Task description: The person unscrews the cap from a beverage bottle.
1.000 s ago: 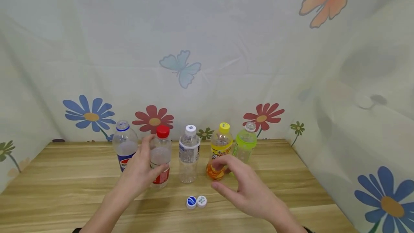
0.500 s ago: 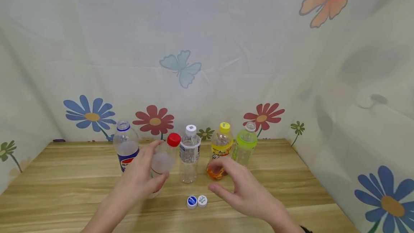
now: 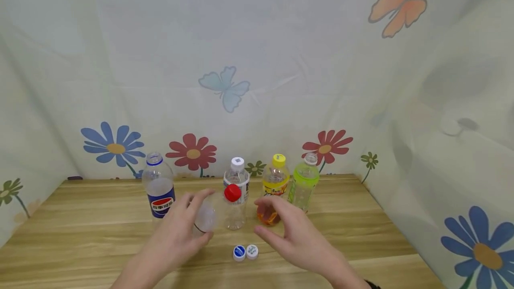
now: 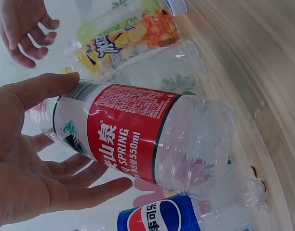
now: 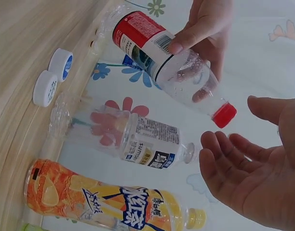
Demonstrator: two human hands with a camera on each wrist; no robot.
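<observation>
My left hand grips a clear plastic water bottle with a red and white label. The bottle leans to the right, its red cap screwed on and pointing toward my right hand. In the right wrist view, the right hand's fingers are loosely bent around air just short of the cap, touching nothing. Two loose caps, one blue-topped and one white, lie side by side on the table between the hands. Part of the held bottle is hidden behind the left hand in the head view.
An uncapped Pepsi bottle stands at left. Behind the held bottle are a white-capped clear bottle, a yellow-capped iced tea bottle and an uncapped green-labelled bottle. A patterned cloth backs the wooden table.
My left hand has lifted the red-capped bottle from standing and tipped it rightward, bringing its cap toward the right hand. The right hand has shifted slightly left.
</observation>
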